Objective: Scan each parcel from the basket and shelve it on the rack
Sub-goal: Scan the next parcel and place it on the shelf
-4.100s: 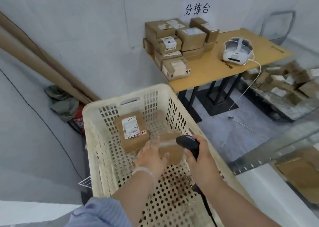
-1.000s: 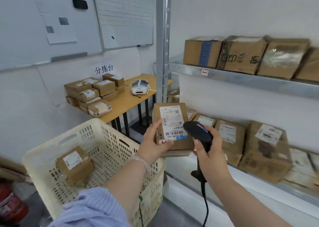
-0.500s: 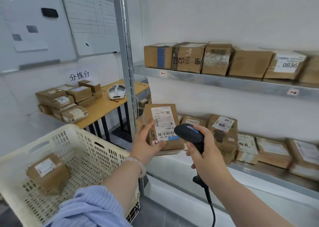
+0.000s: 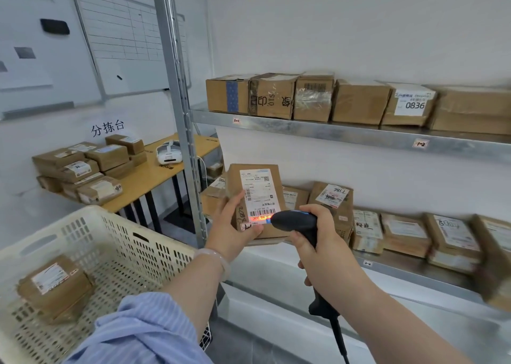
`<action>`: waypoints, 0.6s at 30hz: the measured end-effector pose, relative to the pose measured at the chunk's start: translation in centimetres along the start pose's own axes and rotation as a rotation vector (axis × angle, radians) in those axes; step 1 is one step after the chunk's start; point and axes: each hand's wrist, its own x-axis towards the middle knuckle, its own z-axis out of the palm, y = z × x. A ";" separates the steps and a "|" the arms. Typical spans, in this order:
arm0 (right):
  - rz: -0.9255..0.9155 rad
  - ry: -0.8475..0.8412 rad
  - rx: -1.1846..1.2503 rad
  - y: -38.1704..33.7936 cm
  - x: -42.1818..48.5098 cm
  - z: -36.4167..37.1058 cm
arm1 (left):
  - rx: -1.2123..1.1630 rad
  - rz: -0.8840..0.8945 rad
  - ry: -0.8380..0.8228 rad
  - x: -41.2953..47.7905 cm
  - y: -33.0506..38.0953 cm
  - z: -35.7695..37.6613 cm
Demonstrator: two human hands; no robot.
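The parcel [image 4: 257, 195] is held upright in the air before the left end of the rack's lower shelf [image 4: 414, 273], its label [image 4: 258, 190] facing the camera. The left grip [image 4: 235, 225] is clamped on its lower left corner, thumb on the front. A red scan line [image 4: 262, 217] lies across the barcode at the foot of the label. The scanner [image 4: 296, 221] points its nose at that barcode from just beside it. The right grip [image 4: 318, 242] is clamped round the scanner's handle, and the cable [image 4: 338, 336] hangs down below.

Behind the parcel, lower boxes [image 4: 403, 233] crowd the lower shelf side by side, from its left end to the right edge of the view. The upper shelf [image 4: 331, 134] carries a close row of upper boxes [image 4: 359, 102], one marked 0836. The rack's post [image 4: 179, 114] stands just left of the parcel, between it and the table [image 4: 154, 177]. On the table a pile [image 4: 83, 167] of boxes fills the left end, and a white headset [image 4: 167, 153] sits near the pile. Below and to the left, the basket [image 4: 91, 211] holds a second parcel [image 4: 54, 286] by its left wall. A whiteboard [image 4: 124, 40] hangs on the wall above the table.
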 end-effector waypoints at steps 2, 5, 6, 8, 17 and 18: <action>0.026 0.009 0.003 0.1 -0.2 -0.2 | 0.001 -0.001 0.002 -0.1 0.0 0.3; 0.052 0.035 0.014 0.1 -0.5 -0.3 | -0.008 -0.012 -0.012 -0.2 -0.3 0.7; 0.056 0.045 0.016 0.0 -0.6 -0.3 | -0.001 -0.007 -0.018 -0.2 -0.4 0.8; 0.063 0.064 0.019 -0.2 -0.8 -0.3 | 0.015 0.003 -0.024 -0.2 -0.7 1.0; 0.096 0.160 0.013 -2.0 -2.8 0.2 | -0.051 0.051 -0.110 0.4 -1.6 1.3; 0.100 0.169 0.009 -2.2 -3.0 0.2 | -0.066 0.060 -0.120 0.4 -1.8 1.3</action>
